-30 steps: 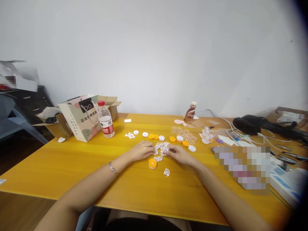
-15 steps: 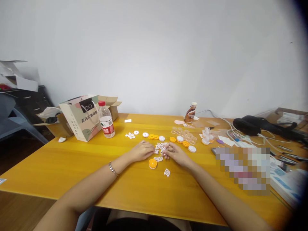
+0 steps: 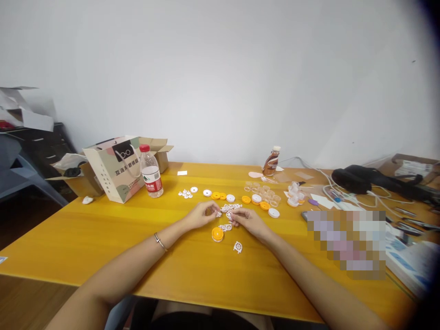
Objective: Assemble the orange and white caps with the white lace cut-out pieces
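Over the middle of the yellow table, my left hand (image 3: 203, 215) pinches a small white openwork plastic piece (image 3: 219, 214) between thumb and fingertips. Facing it, my right hand (image 3: 249, 221) is closed on another white spoked plastic piece (image 3: 229, 215). More white openwork pieces (image 3: 233, 207) lie just behind the fingers, partly covered by them. Nearer to me lie further white spoked pieces (image 3: 226, 227), an orange cup with a white base (image 3: 217, 234) and a single white spoked piece (image 3: 238, 247).
White and orange discs (image 3: 216, 195) lie in a row behind the hands, with clear rings (image 3: 266, 190) to the right. A water bottle (image 3: 151, 176) and paper bag (image 3: 118, 172) stand left. A brown drink bottle (image 3: 271, 161) stands at the back; cables and a black strap (image 3: 364, 178) lie right.
My left hand has lifted slightly, its fingers now more curled into a pinch on the white piece. My right hand has shifted slightly left, its fingers closer together.
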`<state>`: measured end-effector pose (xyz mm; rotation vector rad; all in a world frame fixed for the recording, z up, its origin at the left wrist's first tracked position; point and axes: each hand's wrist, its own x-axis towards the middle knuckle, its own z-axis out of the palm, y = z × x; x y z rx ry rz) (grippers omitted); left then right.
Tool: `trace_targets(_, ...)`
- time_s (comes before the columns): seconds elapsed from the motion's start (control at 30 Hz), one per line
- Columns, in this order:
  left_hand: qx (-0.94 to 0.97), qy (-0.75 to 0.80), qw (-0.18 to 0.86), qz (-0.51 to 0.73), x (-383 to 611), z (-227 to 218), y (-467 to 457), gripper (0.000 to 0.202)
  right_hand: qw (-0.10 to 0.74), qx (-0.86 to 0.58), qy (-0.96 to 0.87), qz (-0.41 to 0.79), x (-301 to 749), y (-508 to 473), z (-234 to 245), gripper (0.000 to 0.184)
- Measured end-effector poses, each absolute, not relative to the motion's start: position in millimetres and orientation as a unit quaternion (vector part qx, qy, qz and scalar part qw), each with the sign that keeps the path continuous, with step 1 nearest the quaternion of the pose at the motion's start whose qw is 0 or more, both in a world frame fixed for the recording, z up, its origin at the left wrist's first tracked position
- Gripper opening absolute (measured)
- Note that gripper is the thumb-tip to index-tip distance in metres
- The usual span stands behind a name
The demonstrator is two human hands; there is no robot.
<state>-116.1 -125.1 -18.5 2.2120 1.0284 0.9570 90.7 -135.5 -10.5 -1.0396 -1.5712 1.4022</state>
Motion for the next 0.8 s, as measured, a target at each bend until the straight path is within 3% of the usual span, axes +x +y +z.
trace_targets(0.3, 0.794, 0.335, 0.299, 0.41, -112, -13, -128, 0.019, 0.421, -0.394, -0.54, 0.614, 87, -137, -11, 0.022)
trace_targets(0.53, 0.798, 0.315, 0.281, 0.43, -111, -3, -134, 0.01, 0.431, -0.396, -0.494, 0.643, 86, -137, -15, 0.019)
trace_targets(0.8, 0.781, 0.336, 0.311, 0.425, -108, -6, -140, 0.02, 0.424, -0.402, -0.482, 0.653, 77, -146, -12, 0.02)
